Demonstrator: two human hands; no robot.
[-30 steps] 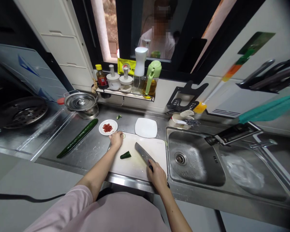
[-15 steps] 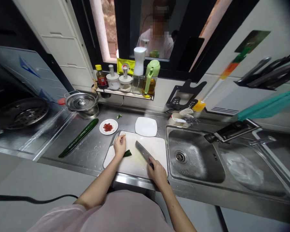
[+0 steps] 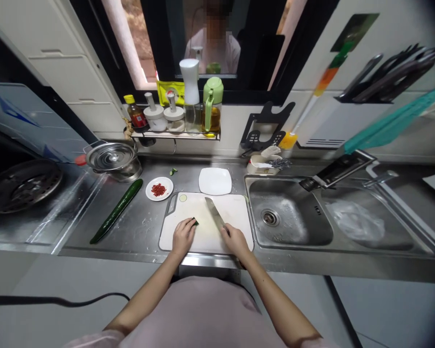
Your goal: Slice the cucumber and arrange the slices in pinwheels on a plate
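Cucumber stub (image 3: pixel 195 222) — on board (image 3: pixel 235 212), left of its centre | left hand (image 3: pixel 183 235): curled closed over stub | right hand (image 3: pixel 235 240): wrapped round handle of knife (image 3: pixel 214 211), blade over board | risk — stub rolling could bring fingertips under blade

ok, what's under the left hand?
A dark green cucumber piece: one end shows at the left hand, over the white cutting board. The rest of it, and the board directly beneath the hand, are covered.
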